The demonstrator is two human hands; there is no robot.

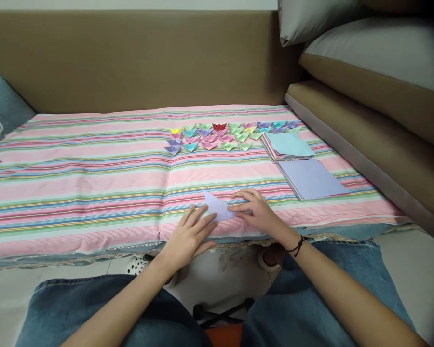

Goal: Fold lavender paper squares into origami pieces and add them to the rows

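Fingers: left hand [190, 236] and right hand [258, 212] lie spread flat, pressing the lilac sheet [219, 207] at the near edge; nothing gripped.
Striped cloth [75, 183]: covers the work surface.
Lilac stack [313, 178], blue-topped stack [289, 145]: unfolded, right of the hands.
Folded pieces [231, 136]: rows at the far side, judged finished.
Lilac sheet: partly folded, one end pointed.

Left hand [190, 236] flat, fingers [199, 219] spread forward, right hand [258, 212] palm down, fingertips [236, 196] pressing leftward, both forearms extended
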